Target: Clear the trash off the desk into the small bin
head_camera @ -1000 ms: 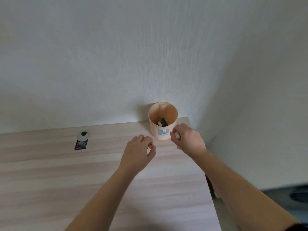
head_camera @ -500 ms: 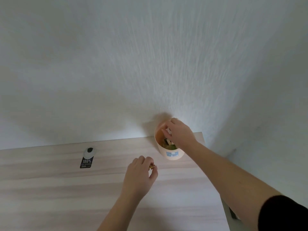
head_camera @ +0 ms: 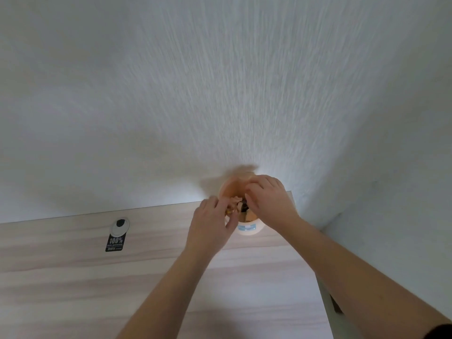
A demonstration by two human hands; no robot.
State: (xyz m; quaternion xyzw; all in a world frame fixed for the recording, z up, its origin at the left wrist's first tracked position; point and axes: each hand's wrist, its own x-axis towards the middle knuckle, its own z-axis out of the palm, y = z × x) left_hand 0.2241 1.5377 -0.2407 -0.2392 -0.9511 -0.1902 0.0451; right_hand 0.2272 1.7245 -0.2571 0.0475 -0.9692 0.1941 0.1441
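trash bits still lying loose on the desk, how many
1: a black hang tag on the desk, left of the left hand. Other bits may hide behind the hands at the small bin.

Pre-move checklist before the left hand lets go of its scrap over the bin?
1. Small bin upright on desk: ok.
2. Left hand at the bin rim: ok.
3. Small scrap pinched in the left fingers: ok.
4. Scrap fully over the opening: cannot tell.
5. Right hand out of the drop path: not ok, it covers the opening.
6. Desk cleared: not ok, black tag remains.
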